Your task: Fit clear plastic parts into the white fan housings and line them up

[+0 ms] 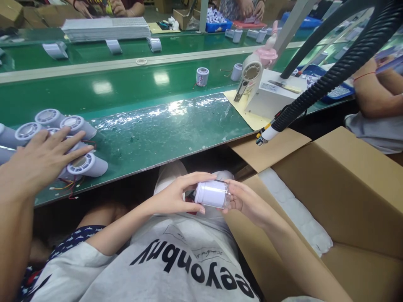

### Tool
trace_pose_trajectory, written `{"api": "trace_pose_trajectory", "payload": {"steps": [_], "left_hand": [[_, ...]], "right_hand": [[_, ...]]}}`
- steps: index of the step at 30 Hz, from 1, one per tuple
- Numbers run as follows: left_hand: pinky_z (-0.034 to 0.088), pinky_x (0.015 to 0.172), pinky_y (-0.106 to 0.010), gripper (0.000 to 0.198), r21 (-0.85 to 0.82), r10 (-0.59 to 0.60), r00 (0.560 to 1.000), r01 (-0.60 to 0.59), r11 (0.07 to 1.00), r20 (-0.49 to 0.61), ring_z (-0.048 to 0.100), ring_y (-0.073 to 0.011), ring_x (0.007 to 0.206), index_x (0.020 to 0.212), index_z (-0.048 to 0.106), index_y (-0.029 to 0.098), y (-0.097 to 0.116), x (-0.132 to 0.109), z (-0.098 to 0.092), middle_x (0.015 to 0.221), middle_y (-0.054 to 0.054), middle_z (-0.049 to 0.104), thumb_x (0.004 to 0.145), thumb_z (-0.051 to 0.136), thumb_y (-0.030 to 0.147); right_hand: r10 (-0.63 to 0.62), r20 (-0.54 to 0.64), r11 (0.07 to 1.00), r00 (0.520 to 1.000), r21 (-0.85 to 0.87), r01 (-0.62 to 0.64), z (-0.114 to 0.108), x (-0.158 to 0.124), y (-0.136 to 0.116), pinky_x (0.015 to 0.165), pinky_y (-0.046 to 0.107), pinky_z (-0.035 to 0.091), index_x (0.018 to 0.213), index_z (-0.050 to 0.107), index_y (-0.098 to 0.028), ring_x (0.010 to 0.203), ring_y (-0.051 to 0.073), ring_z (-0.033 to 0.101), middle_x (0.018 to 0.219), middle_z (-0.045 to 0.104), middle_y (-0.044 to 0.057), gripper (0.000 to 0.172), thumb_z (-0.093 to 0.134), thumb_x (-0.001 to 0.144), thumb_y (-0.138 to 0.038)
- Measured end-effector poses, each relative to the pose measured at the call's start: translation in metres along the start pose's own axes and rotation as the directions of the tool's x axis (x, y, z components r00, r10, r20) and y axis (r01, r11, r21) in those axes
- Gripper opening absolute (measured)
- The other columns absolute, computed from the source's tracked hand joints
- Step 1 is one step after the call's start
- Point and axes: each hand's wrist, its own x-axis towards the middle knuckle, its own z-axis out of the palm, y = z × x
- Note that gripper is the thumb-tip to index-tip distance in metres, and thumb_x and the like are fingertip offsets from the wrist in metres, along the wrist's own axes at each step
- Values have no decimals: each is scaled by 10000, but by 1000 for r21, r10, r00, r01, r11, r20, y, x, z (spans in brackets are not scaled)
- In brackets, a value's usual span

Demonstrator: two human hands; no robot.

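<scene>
Between my two hands, above my lap, lies a white plastic cylinder (pixel 211 193) on its side, with a clear cover at its right end. My left hand (pixel 181 195) curls round the cylinder's left end, thumb and fingers on either side. At the clear end, the fingertips of my right hand (pixel 247 200) are closed on it. Dark and red bits show beside the left end, too small to make out. A co-worker's hand (pixel 47 157) rests spread over a group of similar white cylinders (pixel 91 164) at the bench's left.
The green bench (pixel 157 138) runs ahead. At my right stands an open cardboard box (pixel 352 188) with white padding (pixel 296 214). A black flexible hose (pixel 333 79) hangs above it. A white machine (pixel 270 94) and a small handheld fan (pixel 250 73) sit on the bench.
</scene>
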Motion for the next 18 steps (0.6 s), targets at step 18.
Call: {"api": "trace_pose_trajectory", "payload": {"steps": [18], "left_hand": [[473, 954, -322, 553, -119, -191, 981, 187, 975, -26, 568, -237, 1134, 1296, 537, 337, 14, -4, 11, 1265, 27, 569, 774, 693, 245]], "right_hand": [[142, 89, 989, 986, -40, -139, 4, -2, 11, 351, 139, 443, 1016, 611, -113, 427, 93, 589, 650, 646, 58, 772, 244, 858, -773]]}}
